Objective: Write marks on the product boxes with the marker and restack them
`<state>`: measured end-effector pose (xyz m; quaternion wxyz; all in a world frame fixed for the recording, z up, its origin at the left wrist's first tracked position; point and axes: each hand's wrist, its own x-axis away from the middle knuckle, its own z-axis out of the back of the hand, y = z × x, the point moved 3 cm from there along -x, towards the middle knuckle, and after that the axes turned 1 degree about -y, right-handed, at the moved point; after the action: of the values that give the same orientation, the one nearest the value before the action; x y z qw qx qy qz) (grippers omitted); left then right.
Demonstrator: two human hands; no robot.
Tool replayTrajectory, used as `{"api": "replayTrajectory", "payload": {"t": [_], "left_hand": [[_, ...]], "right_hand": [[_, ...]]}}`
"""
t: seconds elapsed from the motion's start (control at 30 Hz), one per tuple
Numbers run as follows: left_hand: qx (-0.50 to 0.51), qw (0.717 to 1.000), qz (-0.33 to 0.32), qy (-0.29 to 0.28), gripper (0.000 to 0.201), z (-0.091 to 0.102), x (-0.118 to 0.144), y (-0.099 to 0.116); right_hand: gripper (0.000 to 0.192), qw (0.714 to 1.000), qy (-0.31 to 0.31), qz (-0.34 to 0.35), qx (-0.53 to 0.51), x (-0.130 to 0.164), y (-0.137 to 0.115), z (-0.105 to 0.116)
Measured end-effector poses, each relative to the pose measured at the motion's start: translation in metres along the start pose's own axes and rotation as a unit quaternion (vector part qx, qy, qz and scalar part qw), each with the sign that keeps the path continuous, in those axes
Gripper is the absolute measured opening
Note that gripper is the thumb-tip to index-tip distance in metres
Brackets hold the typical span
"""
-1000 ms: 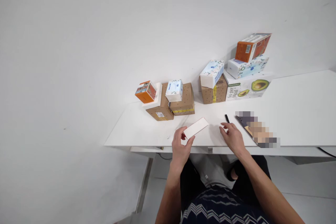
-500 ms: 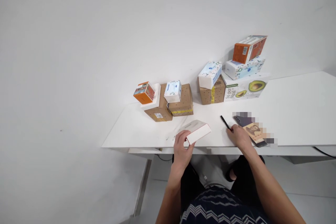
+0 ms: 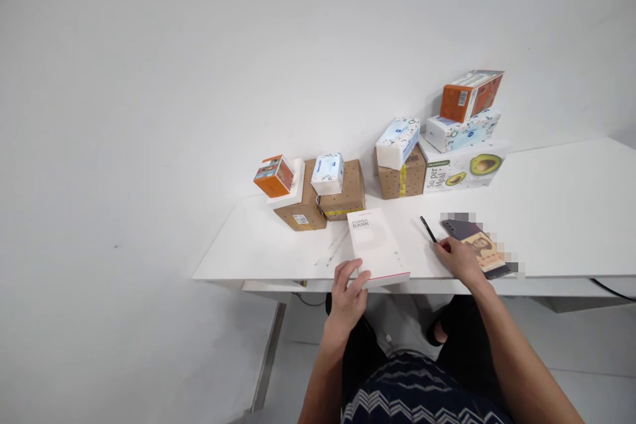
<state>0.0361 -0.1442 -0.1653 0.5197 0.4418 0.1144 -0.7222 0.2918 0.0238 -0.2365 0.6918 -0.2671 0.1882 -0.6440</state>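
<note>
While the white tabletop point(image 3: 556, 212) spreads wide across the view, both forearms reach up to it from the lap, the right one stretched out long and angled inward, the left one shorter and nearly straight. Along the wall stand cardboard boxes point(image 3: 342, 189), tissue packs point(image 3: 397, 141), an avocado-printed carton point(image 3: 464, 169) and an orange box point(image 3: 471, 94) stacked on top. Near the front edge lies the white power bank box point(image 3: 376, 246), flat, label up, its near corner just over the rim. On that near-left corner sits the left hand point(image 3: 348, 295), wrist straight, fingers curled over the top face and thumb beneath, a closed grip on the box. Off to the right, well apart from the box, the right hand point(image 3: 460, 260) rests knuckles up, its fingers pinched closed on the lower end of a black pen point(image 3: 427, 228), which slants away across the surface, just beside a dark booklet point(image 3: 477, 245).
</note>
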Motion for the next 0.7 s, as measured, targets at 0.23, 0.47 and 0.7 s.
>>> {"api": "replayTrajectory", "payload": {"t": [0.23,0.47,0.7], "left_hand": [[0.016,0.999,-0.012,0.035,0.045,0.0038,0.0052,0.0034],[-0.01,0.998,-0.016,0.053,0.047,0.0055,0.0057,0.0053],[-0.023,0.998,-0.016,0.057,0.048,0.0056,0.0062,0.006]], "right_hand": [[0.023,1.0,0.012,0.001,-0.026,0.0019,0.0003,0.0014],[0.024,0.999,0.018,0.0,-0.042,0.0032,0.0009,0.0011],[0.024,0.998,0.023,-0.003,-0.057,0.0042,0.0,0.0021]]}}
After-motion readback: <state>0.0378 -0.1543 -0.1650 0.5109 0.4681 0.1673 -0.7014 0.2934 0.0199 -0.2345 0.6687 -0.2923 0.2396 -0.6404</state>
